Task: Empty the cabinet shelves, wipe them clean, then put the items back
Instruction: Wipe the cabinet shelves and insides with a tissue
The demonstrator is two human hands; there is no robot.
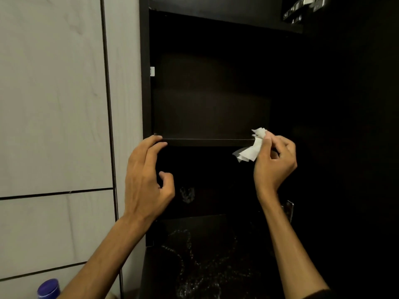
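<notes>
While hands (149, 178) at shelf (207, 142): blue-capped bottle (49, 289) below-left.

two bare forearms, both uncovered from wrist to near the elbow. the left hand (146, 175) and right hand (274, 162) wear no rings, watch or gloves. a dark sleeve edge (319, 295) shows at the right elbow
</notes>
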